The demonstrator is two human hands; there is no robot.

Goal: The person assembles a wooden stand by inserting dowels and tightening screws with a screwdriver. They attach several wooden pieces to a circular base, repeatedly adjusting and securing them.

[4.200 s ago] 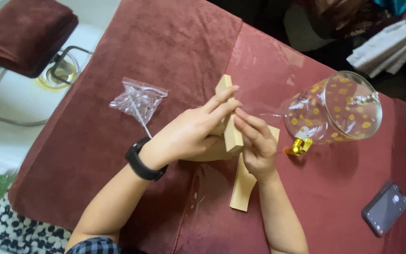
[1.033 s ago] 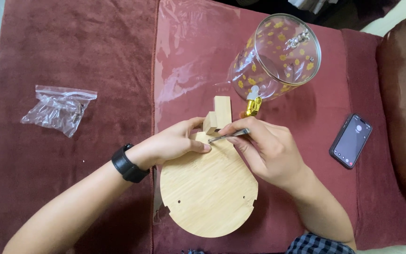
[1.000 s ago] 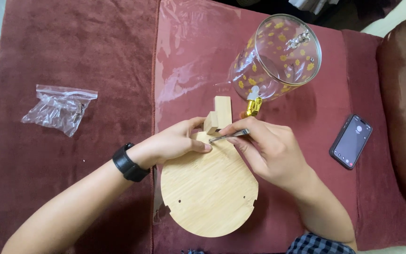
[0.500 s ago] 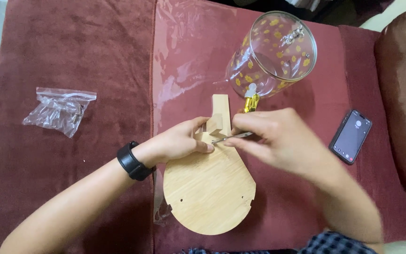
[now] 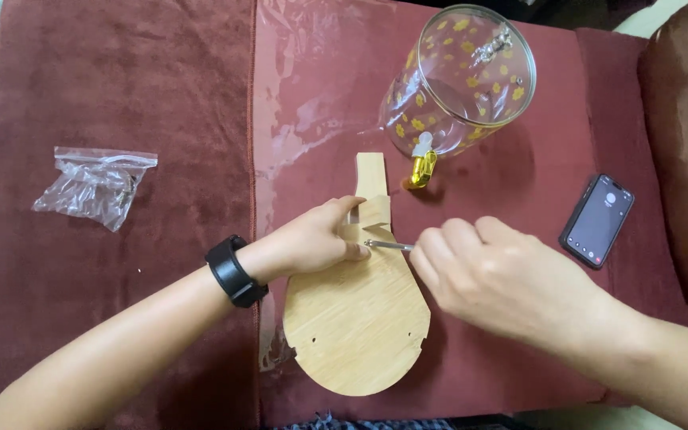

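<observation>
Two wooden pieces (image 5: pixel 364 279) meet at frame centre; your left hand (image 5: pixel 316 243) presses them flat. Your right hand (image 5: pixel 487 275) pinches a thin metal tool (image 5: pixel 388 245) at the joint, so fastening looks unfinished.

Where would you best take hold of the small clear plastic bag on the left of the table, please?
Grip the plastic bag by its flat top strip, the straight edge along its upper side, coming from above. That strip looks empty and lies flat, while the small parts bunch in the crumpled lower part, so lifting there should keep them inside. Neither the left hand nor the right hand is near it.
</observation>
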